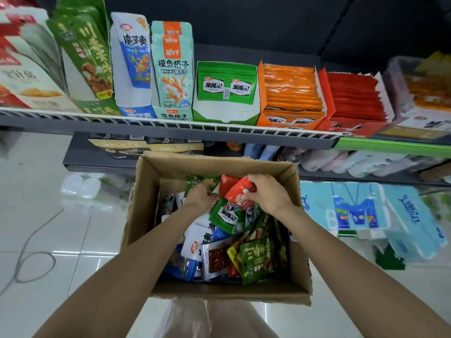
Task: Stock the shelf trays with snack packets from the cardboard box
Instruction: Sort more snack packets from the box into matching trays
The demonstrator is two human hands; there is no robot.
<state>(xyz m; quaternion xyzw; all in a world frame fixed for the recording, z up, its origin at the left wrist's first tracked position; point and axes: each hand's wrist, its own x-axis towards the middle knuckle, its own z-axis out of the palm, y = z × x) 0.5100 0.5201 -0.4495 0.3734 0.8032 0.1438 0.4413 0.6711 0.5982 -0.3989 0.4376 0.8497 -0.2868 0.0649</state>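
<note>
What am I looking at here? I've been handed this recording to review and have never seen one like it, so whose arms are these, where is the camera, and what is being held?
There is no machine: a person works with two bare hands, and the single camera sits on their head, looking forward and down. That is why both arms reach in from the bottom.

Below them is an open cardboard box full of mixed snack packets. The right hand pinches a red packet. The left hand reaches among the packets by a green packet; whether it grips anything is hidden.

Above is the shelf with display trays: a green tray, an orange tray and a red tray, holding matching packets.
</note>
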